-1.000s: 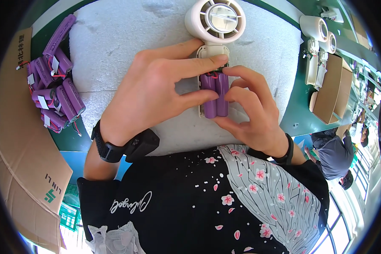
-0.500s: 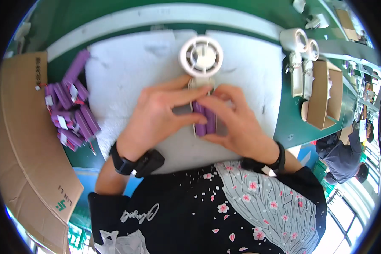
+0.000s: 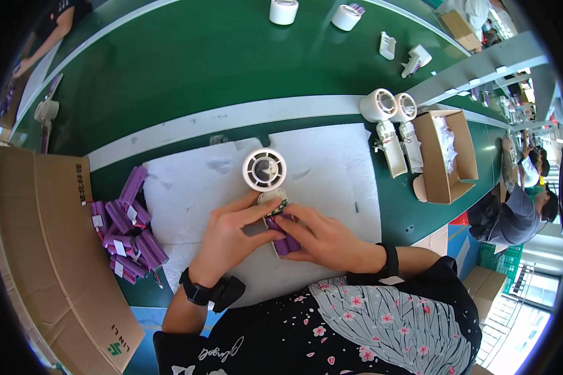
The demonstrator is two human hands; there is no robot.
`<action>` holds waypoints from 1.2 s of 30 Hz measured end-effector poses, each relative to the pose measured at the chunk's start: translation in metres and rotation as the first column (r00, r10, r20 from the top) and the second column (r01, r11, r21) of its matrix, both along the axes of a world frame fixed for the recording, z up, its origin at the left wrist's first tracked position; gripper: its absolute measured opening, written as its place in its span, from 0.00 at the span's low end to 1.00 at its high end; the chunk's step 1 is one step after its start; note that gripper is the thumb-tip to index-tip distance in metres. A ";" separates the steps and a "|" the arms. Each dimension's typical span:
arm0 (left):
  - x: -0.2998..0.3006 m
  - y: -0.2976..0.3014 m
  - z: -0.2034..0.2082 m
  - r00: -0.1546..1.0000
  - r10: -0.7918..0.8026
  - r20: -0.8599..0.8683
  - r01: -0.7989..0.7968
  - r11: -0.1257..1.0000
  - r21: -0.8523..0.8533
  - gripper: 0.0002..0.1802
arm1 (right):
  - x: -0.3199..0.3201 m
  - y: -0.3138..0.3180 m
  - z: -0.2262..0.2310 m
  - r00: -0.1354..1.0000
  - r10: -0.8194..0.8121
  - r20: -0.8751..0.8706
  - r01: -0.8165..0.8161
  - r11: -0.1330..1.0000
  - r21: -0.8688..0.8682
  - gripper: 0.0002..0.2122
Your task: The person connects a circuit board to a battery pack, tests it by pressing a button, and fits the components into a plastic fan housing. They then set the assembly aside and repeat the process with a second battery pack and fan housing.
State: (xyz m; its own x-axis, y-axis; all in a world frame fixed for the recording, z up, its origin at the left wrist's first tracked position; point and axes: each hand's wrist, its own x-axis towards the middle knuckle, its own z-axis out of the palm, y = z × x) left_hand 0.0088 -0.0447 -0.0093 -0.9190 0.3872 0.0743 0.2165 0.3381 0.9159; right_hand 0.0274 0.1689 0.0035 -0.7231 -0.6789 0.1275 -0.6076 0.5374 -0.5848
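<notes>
- hands?
- left hand (image 3: 230, 232) clamped on the fan (image 3: 271, 196), right hand (image 3: 325, 239) curled onto its purple cells (image 3: 283, 247).
- pointing where?
- on the foam pad (image 3: 331, 172): head far, slightly left, long axis near-to-far.

The fan (image 3: 264, 169) looks like smooth, pale plastic with a soft sheen; between five and six o'clock of it, the purple cells (image 3: 288, 244) wear slick, shiny wrap. Beneath sits a matt, lightly dented foam-like pad (image 3: 331, 187). I see dull brown cardboard, a carton (image 3: 53, 250), between eight and nine, glossy green tabletop (image 3: 187, 69) at twelve, printed cloth shirt (image 3: 322, 331) at five.
</notes>
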 end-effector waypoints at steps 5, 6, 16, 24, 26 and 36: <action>0.001 0.002 0.001 0.999 0.022 -0.039 -0.023 1.000 -0.019 0.33 | -0.002 -0.004 0.006 0.998 -0.053 -0.026 0.053 0.999 -0.009 0.31; 0.001 0.004 0.002 0.998 0.055 -0.018 -0.055 0.998 -0.026 0.33 | -0.006 -0.003 0.006 0.997 -0.066 -0.039 0.066 0.998 -0.010 0.31; 0.009 -0.001 0.001 0.991 0.133 -0.013 -0.133 0.991 -0.007 0.30 | -0.104 0.057 0.037 0.625 -0.664 -0.411 0.709 0.703 -0.057 0.24; 0.003 -0.004 -0.003 0.992 0.101 -0.076 -0.097 0.994 0.052 0.21 | -0.053 0.117 0.019 0.634 -0.654 -0.411 0.768 0.595 0.237 0.21; -0.001 -0.006 -0.007 0.985 0.160 -0.059 -0.157 0.986 0.054 0.20 | -0.057 0.117 0.014 0.680 -0.626 -0.381 0.726 0.650 0.226 0.22; 0.003 -0.053 0.035 0.716 0.509 -0.478 -0.669 0.696 -0.261 0.20 | -0.064 0.138 0.017 0.509 -0.783 0.356 0.804 0.581 0.129 0.23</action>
State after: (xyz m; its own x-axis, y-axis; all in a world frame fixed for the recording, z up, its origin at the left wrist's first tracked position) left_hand 0.0122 -0.0976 0.0260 -0.9020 -0.1607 0.4008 0.1118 0.8097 0.5761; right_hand -0.0370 0.3070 0.0202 -0.9531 0.2000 -0.2272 0.3024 0.6592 -0.6884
